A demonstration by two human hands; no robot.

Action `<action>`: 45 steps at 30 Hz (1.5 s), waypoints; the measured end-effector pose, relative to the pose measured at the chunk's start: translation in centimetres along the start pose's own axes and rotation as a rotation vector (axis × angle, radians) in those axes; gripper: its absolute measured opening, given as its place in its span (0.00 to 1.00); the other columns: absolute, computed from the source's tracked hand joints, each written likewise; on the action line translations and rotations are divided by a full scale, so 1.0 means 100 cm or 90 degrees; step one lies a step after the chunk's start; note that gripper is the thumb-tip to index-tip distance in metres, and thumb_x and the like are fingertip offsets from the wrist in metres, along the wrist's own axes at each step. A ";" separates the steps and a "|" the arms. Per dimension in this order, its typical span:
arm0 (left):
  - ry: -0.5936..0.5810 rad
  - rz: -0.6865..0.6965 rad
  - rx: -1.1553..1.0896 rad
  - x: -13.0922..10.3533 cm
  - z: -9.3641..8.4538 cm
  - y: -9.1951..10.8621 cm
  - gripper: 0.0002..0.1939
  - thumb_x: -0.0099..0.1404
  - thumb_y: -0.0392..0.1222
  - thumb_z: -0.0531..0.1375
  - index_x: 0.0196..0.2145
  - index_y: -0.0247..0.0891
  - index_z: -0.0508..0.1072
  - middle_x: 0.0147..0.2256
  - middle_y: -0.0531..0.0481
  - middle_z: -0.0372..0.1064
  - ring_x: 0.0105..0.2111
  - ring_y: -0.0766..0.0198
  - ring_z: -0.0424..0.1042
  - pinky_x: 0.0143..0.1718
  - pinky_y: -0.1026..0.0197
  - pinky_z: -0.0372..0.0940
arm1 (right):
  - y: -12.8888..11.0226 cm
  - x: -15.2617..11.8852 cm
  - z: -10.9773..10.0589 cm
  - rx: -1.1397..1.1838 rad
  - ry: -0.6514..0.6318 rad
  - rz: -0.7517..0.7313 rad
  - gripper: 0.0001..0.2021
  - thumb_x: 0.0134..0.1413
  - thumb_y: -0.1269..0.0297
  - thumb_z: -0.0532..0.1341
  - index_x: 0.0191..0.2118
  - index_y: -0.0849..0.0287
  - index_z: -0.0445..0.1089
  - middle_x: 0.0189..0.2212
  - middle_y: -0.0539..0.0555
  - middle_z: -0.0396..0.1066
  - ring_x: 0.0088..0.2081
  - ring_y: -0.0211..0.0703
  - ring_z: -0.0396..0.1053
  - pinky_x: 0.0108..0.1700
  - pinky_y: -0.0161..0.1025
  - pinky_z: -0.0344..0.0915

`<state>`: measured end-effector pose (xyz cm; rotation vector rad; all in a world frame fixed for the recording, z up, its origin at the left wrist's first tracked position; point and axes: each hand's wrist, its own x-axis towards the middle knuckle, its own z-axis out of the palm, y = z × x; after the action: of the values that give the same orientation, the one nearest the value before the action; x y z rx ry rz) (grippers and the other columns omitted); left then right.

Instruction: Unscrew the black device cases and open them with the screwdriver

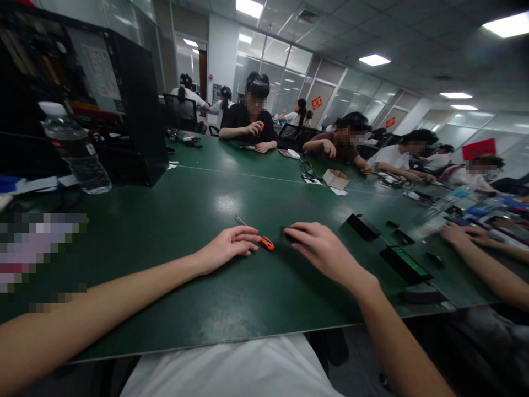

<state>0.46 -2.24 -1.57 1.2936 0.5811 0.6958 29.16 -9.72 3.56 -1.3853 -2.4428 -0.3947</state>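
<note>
A screwdriver (266, 243) with an orange and black handle lies on the green table, its thin metal shaft pointing away to the left. Over its middle rests my left hand (231, 246), fingers loosely stretched and apart, the fingertips at the near end of the handle; whether they touch it I cannot tell. Just to the right, my right hand (320, 251) pinches a small black piece (287, 236), blurred by motion, low over the table. Its exact kind does not show.
Right of my right hand lie a black box-shaped part (362, 227), an open black case (406, 264) with green inside, and several small black pieces. At left stand a water bottle (76, 149) and an open computer case (134, 105). A neighbour's arms (487, 259) reach in at right.
</note>
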 end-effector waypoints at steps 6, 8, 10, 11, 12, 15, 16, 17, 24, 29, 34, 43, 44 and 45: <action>-0.081 0.013 0.144 -0.001 0.004 0.007 0.10 0.63 0.37 0.61 0.42 0.33 0.77 0.42 0.44 0.77 0.36 0.64 0.75 0.42 0.60 0.69 | 0.126 -0.118 -0.026 -0.257 0.201 0.487 0.28 0.65 0.46 0.49 0.52 0.61 0.76 0.49 0.68 0.75 0.46 0.65 0.74 0.42 0.55 0.69; -0.086 0.022 0.177 0.000 0.005 0.008 0.09 0.64 0.38 0.60 0.41 0.33 0.77 0.39 0.46 0.77 0.35 0.65 0.75 0.41 0.60 0.69 | 0.151 -0.155 -0.023 -0.290 0.154 0.634 0.29 0.62 0.45 0.49 0.53 0.60 0.76 0.51 0.67 0.75 0.49 0.65 0.73 0.44 0.53 0.69; -0.086 0.027 0.199 0.001 0.005 0.008 0.09 0.65 0.38 0.60 0.40 0.33 0.77 0.37 0.47 0.77 0.34 0.65 0.74 0.41 0.61 0.69 | 0.165 -0.181 -0.019 -0.281 0.112 0.685 0.30 0.59 0.44 0.49 0.52 0.60 0.77 0.51 0.66 0.76 0.50 0.65 0.74 0.44 0.52 0.68; -0.086 0.029 0.205 0.001 0.004 0.008 0.09 0.65 0.38 0.60 0.40 0.33 0.77 0.37 0.47 0.77 0.34 0.65 0.74 0.40 0.61 0.69 | 0.169 -0.189 -0.017 -0.268 0.091 0.694 0.30 0.58 0.43 0.50 0.51 0.59 0.77 0.48 0.66 0.77 0.48 0.65 0.74 0.43 0.52 0.68; -0.087 0.031 0.208 0.001 0.004 0.008 0.09 0.65 0.38 0.59 0.40 0.33 0.77 0.36 0.48 0.76 0.33 0.65 0.74 0.40 0.61 0.69 | 0.172 -0.195 -0.016 -0.254 0.069 0.701 0.30 0.57 0.42 0.50 0.49 0.58 0.78 0.43 0.65 0.79 0.44 0.65 0.75 0.40 0.52 0.68; -0.087 0.031 0.217 0.002 0.004 0.008 0.08 0.65 0.38 0.59 0.39 0.33 0.77 0.34 0.49 0.76 0.33 0.65 0.74 0.40 0.61 0.69 | 0.176 -0.199 -0.016 -0.207 0.014 0.727 0.28 0.54 0.40 0.53 0.46 0.53 0.80 0.30 0.62 0.78 0.35 0.65 0.75 0.33 0.51 0.67; -0.086 0.028 0.222 0.001 0.004 0.008 0.08 0.66 0.38 0.59 0.39 0.33 0.77 0.34 0.49 0.75 0.33 0.65 0.74 0.40 0.61 0.68 | 0.177 -0.198 -0.018 -0.195 0.004 0.732 0.28 0.53 0.40 0.53 0.46 0.52 0.80 0.29 0.62 0.78 0.34 0.64 0.75 0.33 0.51 0.66; -0.084 0.025 0.226 0.001 0.004 0.009 0.08 0.66 0.38 0.59 0.39 0.33 0.77 0.33 0.49 0.75 0.33 0.65 0.74 0.40 0.61 0.68 | 0.179 -0.197 -0.019 -0.184 -0.003 0.734 0.27 0.53 0.40 0.54 0.46 0.51 0.80 0.29 0.61 0.78 0.35 0.64 0.75 0.33 0.50 0.66; -0.076 0.017 0.260 0.000 0.006 0.013 0.09 0.65 0.39 0.59 0.39 0.33 0.78 0.32 0.48 0.76 0.34 0.63 0.74 0.40 0.61 0.68 | 0.186 -0.197 -0.023 -0.149 -0.036 0.737 0.28 0.47 0.39 0.56 0.42 0.53 0.82 0.28 0.60 0.78 0.33 0.63 0.74 0.32 0.49 0.65; -0.075 0.006 0.265 -0.001 0.007 0.015 0.10 0.64 0.39 0.59 0.38 0.33 0.78 0.32 0.48 0.76 0.33 0.63 0.74 0.39 0.62 0.68 | 0.190 -0.191 -0.037 -0.132 0.035 0.683 0.25 0.46 0.41 0.55 0.34 0.55 0.80 0.32 0.61 0.80 0.38 0.62 0.76 0.40 0.50 0.68; -0.077 0.012 0.272 0.000 0.007 0.015 0.10 0.65 0.42 0.59 0.38 0.33 0.78 0.32 0.49 0.75 0.33 0.63 0.73 0.40 0.61 0.68 | 0.202 -0.167 -0.064 -0.107 0.127 0.602 0.23 0.48 0.43 0.55 0.33 0.57 0.77 0.39 0.62 0.79 0.42 0.58 0.74 0.45 0.46 0.67; -0.077 0.029 0.252 0.002 0.006 0.011 0.12 0.66 0.44 0.59 0.38 0.33 0.77 0.32 0.47 0.75 0.31 0.64 0.73 0.37 0.61 0.68 | 0.208 -0.153 -0.018 -0.051 0.172 0.589 0.27 0.58 0.42 0.50 0.19 0.57 0.64 0.22 0.58 0.71 0.31 0.46 0.69 0.36 0.39 0.63; -0.079 0.032 0.247 0.002 0.007 0.011 0.12 0.66 0.44 0.59 0.38 0.33 0.77 0.32 0.48 0.75 0.31 0.64 0.72 0.37 0.61 0.68 | 0.207 -0.154 -0.015 -0.053 0.188 0.600 0.27 0.59 0.43 0.49 0.20 0.58 0.66 0.24 0.59 0.73 0.32 0.46 0.70 0.38 0.39 0.63; -0.082 0.034 0.244 0.002 0.007 0.011 0.12 0.66 0.44 0.59 0.38 0.33 0.77 0.32 0.48 0.75 0.31 0.64 0.72 0.37 0.61 0.68 | 0.207 -0.156 -0.014 -0.054 0.200 0.611 0.27 0.60 0.44 0.48 0.22 0.58 0.67 0.26 0.59 0.74 0.33 0.47 0.70 0.39 0.39 0.63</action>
<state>0.94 -2.41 -0.41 1.7027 0.5944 0.5555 54.78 -12.13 0.50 -2.1161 -1.3082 -0.4170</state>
